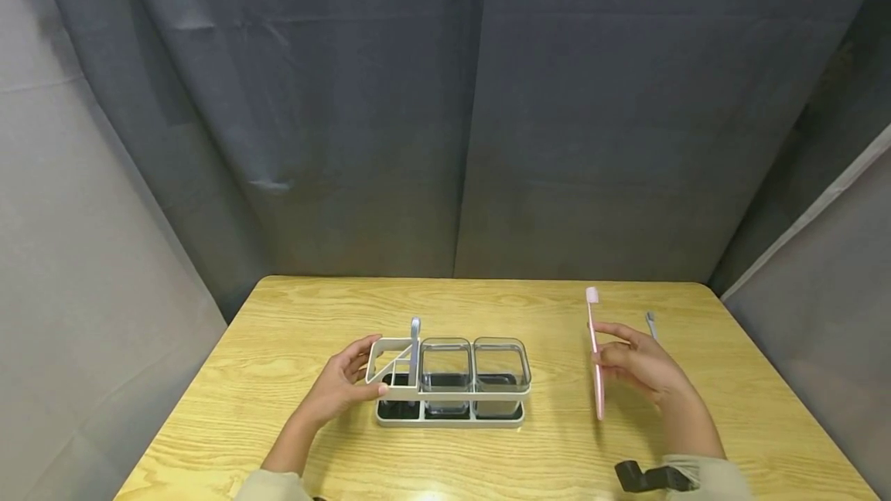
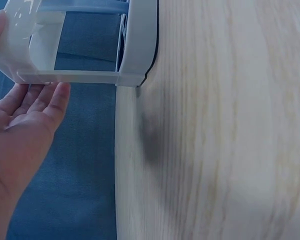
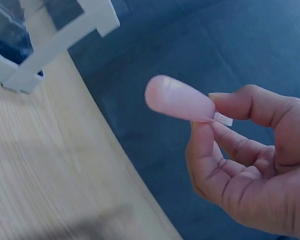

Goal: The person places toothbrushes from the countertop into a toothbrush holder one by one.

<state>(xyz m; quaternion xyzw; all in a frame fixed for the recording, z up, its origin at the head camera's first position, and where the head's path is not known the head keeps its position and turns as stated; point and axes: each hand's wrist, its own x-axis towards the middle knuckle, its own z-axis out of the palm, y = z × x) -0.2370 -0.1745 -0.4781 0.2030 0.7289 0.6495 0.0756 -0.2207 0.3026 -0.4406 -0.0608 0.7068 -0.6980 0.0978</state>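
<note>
A white toothbrush holder (image 1: 452, 422) with a black base inside and two clear square cups (image 1: 445, 354) stands at the table's middle. My left hand (image 1: 343, 379) grips its left end, thumb at the front rim and fingers behind; in the left wrist view the fingertips (image 2: 62, 90) touch the frame. Upright in the holder's left section is a blue-grey toothbrush (image 1: 414, 354). To the right, my right hand (image 1: 636, 362) pinches a pink toothbrush (image 1: 595, 362) nearly upright, bristles up. Its rounded handle end (image 3: 175, 97) faces the camera in the right wrist view.
Behind the right hand lies another blue-grey toothbrush (image 1: 650, 323), partly hidden by that hand. The wooden table (image 1: 313, 308) has rounded far corners. Dark grey curtains (image 1: 369, 138) hang behind it, with lighter cloth at both sides.
</note>
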